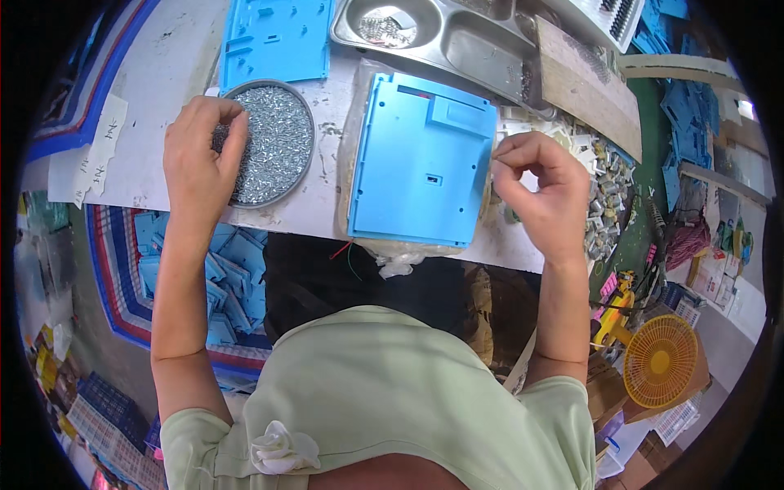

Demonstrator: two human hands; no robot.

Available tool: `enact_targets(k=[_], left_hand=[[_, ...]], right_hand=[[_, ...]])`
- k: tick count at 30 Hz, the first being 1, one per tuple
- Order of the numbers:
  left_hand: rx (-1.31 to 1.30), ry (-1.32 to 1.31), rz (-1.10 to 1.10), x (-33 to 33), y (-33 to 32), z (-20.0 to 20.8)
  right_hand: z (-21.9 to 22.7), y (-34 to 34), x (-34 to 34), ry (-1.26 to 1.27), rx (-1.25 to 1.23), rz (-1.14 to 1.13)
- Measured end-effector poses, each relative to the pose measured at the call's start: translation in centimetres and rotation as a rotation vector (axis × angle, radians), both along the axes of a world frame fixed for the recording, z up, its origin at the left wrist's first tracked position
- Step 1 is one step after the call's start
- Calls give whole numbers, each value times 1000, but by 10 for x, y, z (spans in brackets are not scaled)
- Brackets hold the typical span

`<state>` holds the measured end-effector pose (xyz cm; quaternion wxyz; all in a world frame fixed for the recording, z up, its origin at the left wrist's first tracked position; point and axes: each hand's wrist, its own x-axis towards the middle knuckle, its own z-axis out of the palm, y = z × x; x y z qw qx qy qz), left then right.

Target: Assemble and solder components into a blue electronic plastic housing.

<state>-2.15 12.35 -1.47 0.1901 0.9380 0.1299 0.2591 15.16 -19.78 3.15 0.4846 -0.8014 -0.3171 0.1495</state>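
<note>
A round grey dish [311, 135] full of small silvery screws [273, 147] sits on the white table. Over its left side is my left hand [200, 151], fingers curled and thumb drawn in near the screws; what they hold, if anything, is hidden. In front of me a light blue plastic housing [400, 171] lies on a padded, clear plastic wrapping, with red and green wire ends poking out at its lower edge. My right hand [543, 180] is at the housing's right edge, thumb and forefinger pinched together. Anything in that pinch is too small to make out.
Another blue panel [278, 49] lies behind the dish. A metal compartment tray [482, 53] and a board [592, 90] stand at the back right. Small metal and white parts [600, 192] are heaped beyond my right hand. Below the table's left edge, a striped bag holds blue pieces [233, 286].
</note>
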Motion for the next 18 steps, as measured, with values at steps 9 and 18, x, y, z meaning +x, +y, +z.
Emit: enact_targets(k=[9,18], left_hand=[[-149,-28,-159,-8,-48,24],[-252,-18,-555,26,-104,32]], right_hand=[[-6,1,-7,-195,-126,81],[-9,-2,6,54,-143,70]])
